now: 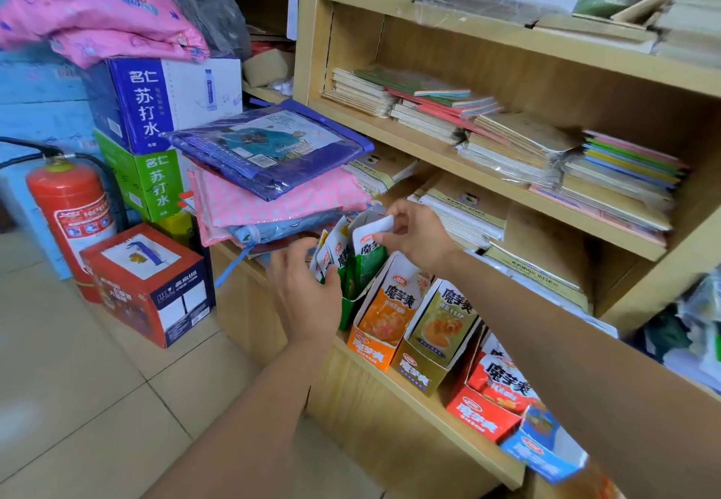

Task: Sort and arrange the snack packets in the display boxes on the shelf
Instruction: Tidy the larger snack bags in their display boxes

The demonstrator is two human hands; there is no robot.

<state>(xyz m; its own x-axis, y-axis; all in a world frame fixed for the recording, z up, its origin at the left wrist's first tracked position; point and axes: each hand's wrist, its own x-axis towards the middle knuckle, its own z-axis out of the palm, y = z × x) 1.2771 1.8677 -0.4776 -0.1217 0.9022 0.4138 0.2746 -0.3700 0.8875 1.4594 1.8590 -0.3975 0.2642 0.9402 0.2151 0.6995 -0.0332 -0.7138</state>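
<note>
Standing on the floor at the far left is a red fire extinguisher [66, 205], with a red carton [148, 284] just beside it. Behind them a blue carton [136, 104] sits on a green carton [152, 182], and a pink bundle [89, 10] lies on top. To the right, flat plastic-wrapped packs [273, 155] are piled at the left end of the shelf [409, 405].

The left hand [308, 295] curls its fingers and thumb round a bunch of snack packets [333, 254] that stand upright in the green display box [349, 305], the leftmost box in the row. The right hand [413, 233] reaches in from above and pinches the top edge of one white packet [370, 235] between thumb and fingertips; that packet stands at the right side of the same box.

Along the shelf's front edge the row runs on rightward: an orange display box [374, 326] touching the green one, then an olive display box [433, 350], a red display box [487, 401] and a blue display box [546, 448] at the right end, which overhangs the front edge. Stacks of notebooks [507, 147] fill the boards above.
</note>
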